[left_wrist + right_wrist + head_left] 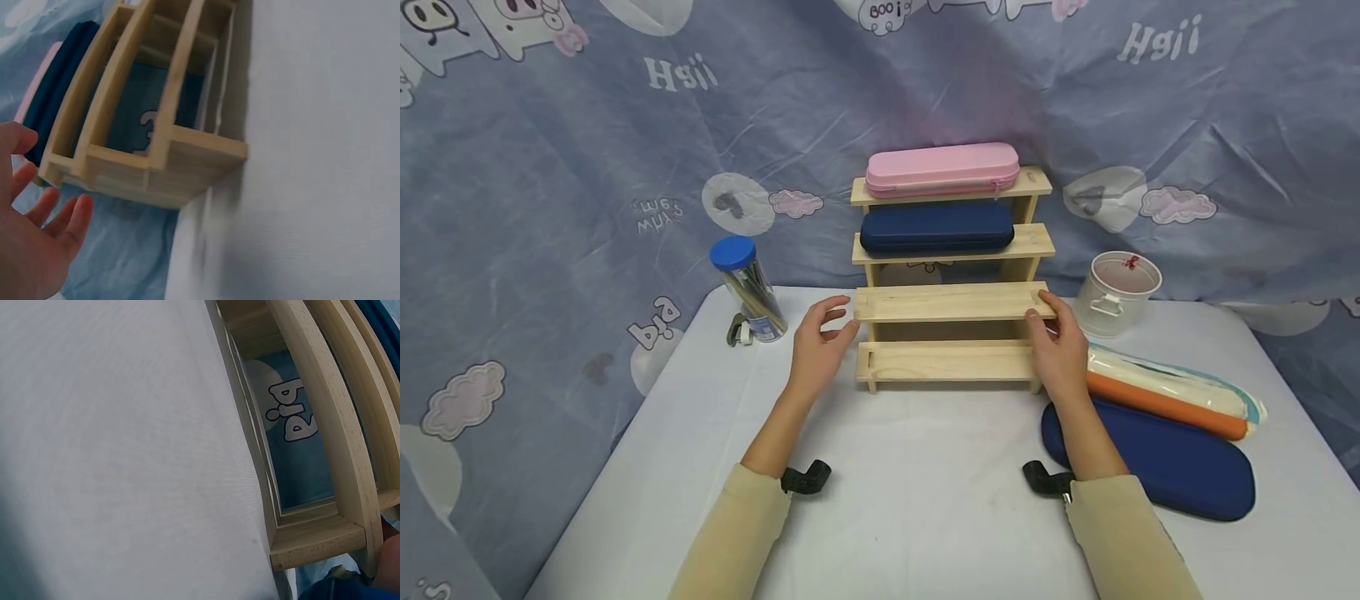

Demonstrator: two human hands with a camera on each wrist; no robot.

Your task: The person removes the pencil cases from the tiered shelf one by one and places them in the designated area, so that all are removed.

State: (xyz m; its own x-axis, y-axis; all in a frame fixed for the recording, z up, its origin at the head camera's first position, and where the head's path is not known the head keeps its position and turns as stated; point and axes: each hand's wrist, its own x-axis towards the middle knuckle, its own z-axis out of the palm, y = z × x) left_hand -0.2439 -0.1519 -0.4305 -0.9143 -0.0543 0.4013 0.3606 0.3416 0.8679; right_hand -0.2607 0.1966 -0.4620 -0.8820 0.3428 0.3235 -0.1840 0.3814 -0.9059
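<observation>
A stepped wooden rack (955, 302) with several tiers stands at the back of the table. My left hand (822, 346) is beside the left end of its second-lowest shelf, fingers spread and loosely bent; the left wrist view shows this hand (44, 237) apart from the wood. At the shelf's other end, my right hand (1060, 354) pinches the corner between thumb and fingers. Only a bit of this hand (390, 562) shows in the right wrist view. A pink case (943, 169) lies on the top shelf, and a navy case (937, 228) on the shelf below.
Left of the rack, a clear jar with a blue lid (748, 287) holds thin sticks. A white metal bucket (1117, 292) stands to the right. In front of it lie an orange-and-clear pouch (1172, 396) and another navy case (1180, 467), partly under my right forearm.
</observation>
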